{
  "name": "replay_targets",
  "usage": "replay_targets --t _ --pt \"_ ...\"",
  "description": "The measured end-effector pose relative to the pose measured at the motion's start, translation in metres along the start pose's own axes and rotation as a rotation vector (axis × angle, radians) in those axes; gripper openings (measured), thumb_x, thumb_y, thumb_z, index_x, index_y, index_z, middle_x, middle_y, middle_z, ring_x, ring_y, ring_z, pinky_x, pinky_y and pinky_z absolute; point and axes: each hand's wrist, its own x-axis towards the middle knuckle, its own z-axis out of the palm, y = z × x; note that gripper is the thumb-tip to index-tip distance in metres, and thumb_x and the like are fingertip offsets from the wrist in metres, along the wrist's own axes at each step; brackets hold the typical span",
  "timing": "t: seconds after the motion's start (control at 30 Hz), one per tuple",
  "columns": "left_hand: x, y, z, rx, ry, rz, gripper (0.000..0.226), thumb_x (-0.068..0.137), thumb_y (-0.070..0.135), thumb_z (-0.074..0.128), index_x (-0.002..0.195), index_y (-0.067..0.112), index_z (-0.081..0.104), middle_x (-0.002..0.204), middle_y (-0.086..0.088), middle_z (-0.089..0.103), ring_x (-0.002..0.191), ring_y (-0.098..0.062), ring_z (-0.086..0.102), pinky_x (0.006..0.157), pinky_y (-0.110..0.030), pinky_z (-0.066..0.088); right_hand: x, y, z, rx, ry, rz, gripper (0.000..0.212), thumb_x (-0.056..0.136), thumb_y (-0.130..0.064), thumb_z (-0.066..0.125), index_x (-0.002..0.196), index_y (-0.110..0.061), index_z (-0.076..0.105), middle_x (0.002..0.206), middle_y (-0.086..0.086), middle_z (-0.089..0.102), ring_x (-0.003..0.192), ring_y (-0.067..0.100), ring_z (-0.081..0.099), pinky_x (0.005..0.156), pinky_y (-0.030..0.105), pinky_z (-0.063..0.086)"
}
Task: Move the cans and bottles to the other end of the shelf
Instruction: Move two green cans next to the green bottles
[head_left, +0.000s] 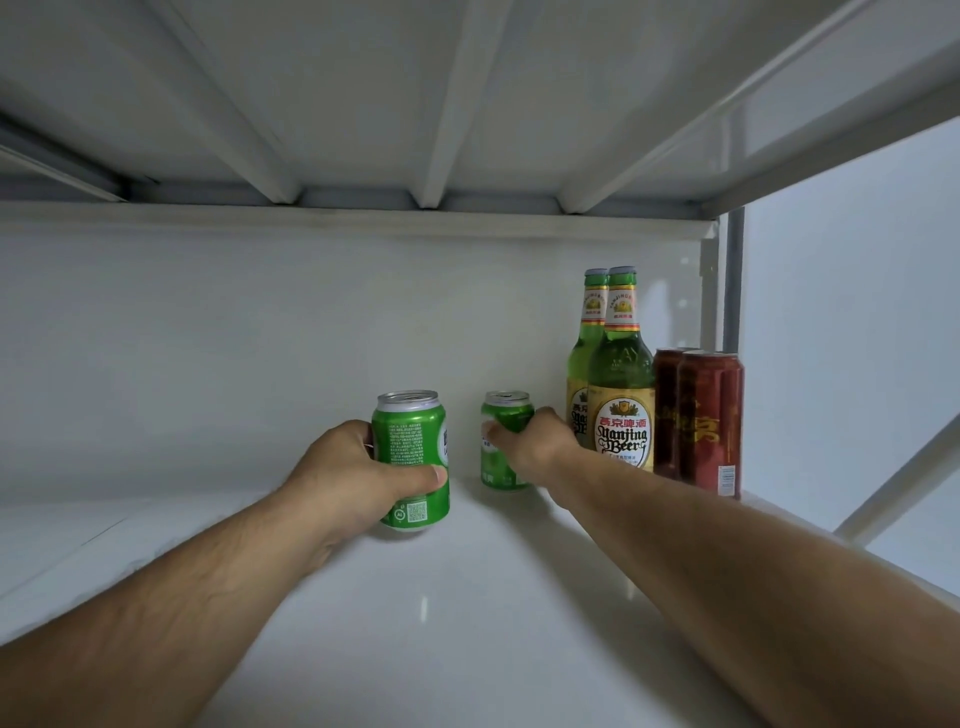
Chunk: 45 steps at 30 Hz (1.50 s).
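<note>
Rear green bottle (586, 332) mostly hidden behind front bottle (621, 384); only its neck and left side show. Rear red can (666, 410) half covered by front red can (710, 421). Right hand (535, 441) covers right side of far green can (503, 441); its fingers hidden except tips. Left hand (343, 473) fingers hidden behind near green can (413, 457), thumb shows. Small label print unreadable. Both forearms cut by the frame's edges.

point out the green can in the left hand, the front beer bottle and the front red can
green can (410, 431), head view, printed side above the thumb
front beer bottle (622, 426), head view, oval label
front red can (709, 421), head view, side wall
</note>
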Motion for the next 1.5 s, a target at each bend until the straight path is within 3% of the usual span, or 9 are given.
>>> replay_targets --t 0.17,0.33,0.47,0.63,0.8,1.0,1.1,1.27,1.5 --pt "-0.003 0.000 0.003 0.009 -0.013 -0.007 0.048 0.066 0.016 0.097 0.106 0.016 0.072 0.102 -0.003 0.079 0.093 -0.024 0.077 0.095 -0.048 0.059 -0.029 -0.010 -0.020 -0.192 -0.052 -0.046 0.052 0.101 -0.039 0.056 0.135 -0.001 0.044 0.124 0.015 0.057 0.113 0.029 0.058 0.096 0.037 0.051" --pt "-0.006 0.010 0.009 0.000 -0.029 -0.026 0.057 0.056 0.021 0.099 0.105 0.020 0.070 0.103 -0.003 0.079 0.094 -0.024 0.078 0.095 -0.048 0.059 -0.069 -0.005 -0.054 -0.257 -0.130 -0.124 0.026 0.099 -0.034 0.061 0.101 -0.015 0.043 0.081 -0.002 0.047 0.069 0.012 0.049 0.052 0.024 0.039" --pt "-0.002 0.033 0.026 0.050 -0.055 0.007 0.047 0.065 0.018 0.097 0.099 0.022 0.066 0.102 -0.002 0.078 0.093 -0.022 0.076 0.094 -0.043 0.060 -0.084 0.007 -0.071 -0.300 -0.175 -0.272 0.035 0.097 -0.029 0.064 0.072 -0.023 0.042 0.070 -0.005 0.044 0.058 0.009 0.042 0.046 0.018 0.033" --pt "0.009 0.046 0.064 0.104 -0.096 0.011 0.041 0.065 0.018 0.096 0.098 0.020 0.071 0.100 -0.003 0.079 0.091 -0.021 0.077 0.092 -0.041 0.062 -0.085 0.025 -0.076 -0.408 -0.239 -0.423 0.038 0.095 -0.024 0.064 0.069 -0.029 0.037 0.066 -0.011 0.041 0.054 0.002 0.042 0.051 0.014 0.037" --pt "0.015 0.042 0.092 0.159 -0.112 -0.010 0.049 0.067 0.021 0.096 0.109 0.017 0.071 0.104 -0.002 0.076 0.094 -0.018 0.073 0.085 -0.032 0.058 -0.084 0.040 -0.080 -0.548 -0.284 -0.416 0.036 0.093 -0.035 0.062 0.074 -0.033 0.032 0.080 -0.007 0.046 0.078 0.017 0.049 0.068 0.029 0.046" --pt "0.022 0.034 0.103 0.207 -0.100 -0.034 0.053 0.067 0.022 0.096 0.113 0.016 0.070 0.107 -0.003 0.076 0.097 -0.021 0.073 0.094 -0.039 0.059 -0.086 0.038 -0.084 -0.456 -0.323 -0.455 0.012 0.095 -0.031 0.061 0.089 -0.029 0.052 0.091 -0.005 0.062 0.086 0.012 0.060 0.076 0.028 0.053" --pt "0.024 0.030 0.105 0.215 -0.081 -0.042 0.053 0.067 0.023 0.096 0.112 0.016 0.070 0.106 -0.004 0.076 0.098 -0.022 0.073 0.096 -0.041 0.059 -0.089 0.037 -0.086 -0.496 -0.332 -0.479 0.027 0.098 -0.027 0.059 0.076 -0.031 0.044 0.082 -0.009 0.054 0.073 0.005 0.051 0.063 0.020 0.042" --pt "0.026 0.027 0.103 0.225 -0.071 -0.049 0.056 0.066 0.026 0.096 0.114 0.017 0.069 0.108 -0.004 0.076 0.098 -0.023 0.073 0.096 -0.042 0.059 -0.094 0.033 -0.088 -0.518 -0.348 -0.485 0.032 0.100 -0.025 0.057 0.073 -0.030 0.041 0.080 -0.009 0.051 0.071 0.004 0.048 0.064 0.017 0.042" --pt "0.025 0.025 0.100 0.241 -0.103 -0.037 0.052 0.074 0.026 0.092 0.118 0.015 0.068 0.114 -0.003 0.074 0.103 -0.022 0.072 0.100 -0.041 0.056 -0.097 0.031 -0.085 -0.501 -0.349 -0.473 0.032 0.100 -0.027 0.058 0.074 -0.032 0.041 0.086 -0.010 0.055 0.091 0.015 0.057 0.079 0.025 0.049"
